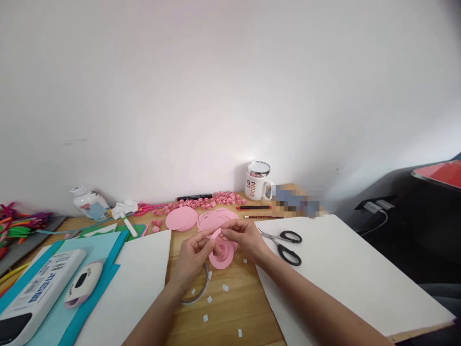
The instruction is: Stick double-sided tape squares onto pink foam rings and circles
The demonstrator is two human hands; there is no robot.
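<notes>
In the middle of the head view, my left hand (194,257) and my right hand (247,238) meet over the table. Their fingertips pinch a pink paper spiral (221,263), whose rounded end hangs below them. Just behind lie loose pink paper pieces (219,218) and a stack of pink paper circles (181,218). A roll of tape (206,284) rests by my left wrist, partly hidden. Scissors with black handles (288,247) lie beside my right wrist. Small white squares (205,317) are scattered on the wood.
Many small rolled pink paper roses (201,204) lie along the wall. A white mug (256,181) stands behind, near pencils (255,207). White sheets (345,269) cover the right side. On the left are teal papers (104,283), a white box (46,293) and a bottle (90,203).
</notes>
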